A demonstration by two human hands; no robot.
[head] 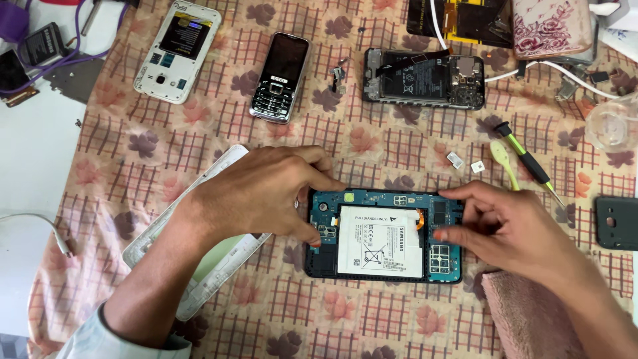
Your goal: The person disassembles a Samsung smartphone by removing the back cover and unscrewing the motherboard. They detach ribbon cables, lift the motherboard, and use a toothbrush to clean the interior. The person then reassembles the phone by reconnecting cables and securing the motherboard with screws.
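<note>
My left hand (266,193) and right hand (505,223) rest on an opened device (382,234) lying flat at the middle of the tabletop (40,166). Its dark shell holds a white battery (380,240) and a blue circuit board (438,213). My left fingers (318,234) press together on the shell's left edge; my right fingers (446,233) lie close together on the board just right of the battery, clamped on nothing.

Further away I count three more phones: a white one with its back off (177,50), a black keypad phone (280,76), and a black opened one (423,78). A white back cover (199,266) lies under my left forearm. One green-handled screwdriver (525,158) and one pale green pry tool (505,161) sit near my right hand, beside two small metal pieces (465,163). A black cover (617,223) lies at the right edge.

A checked cloth with leaf prints (372,312) covers the white tabletop; a pink towel (525,312) sits by my right wrist.
</note>
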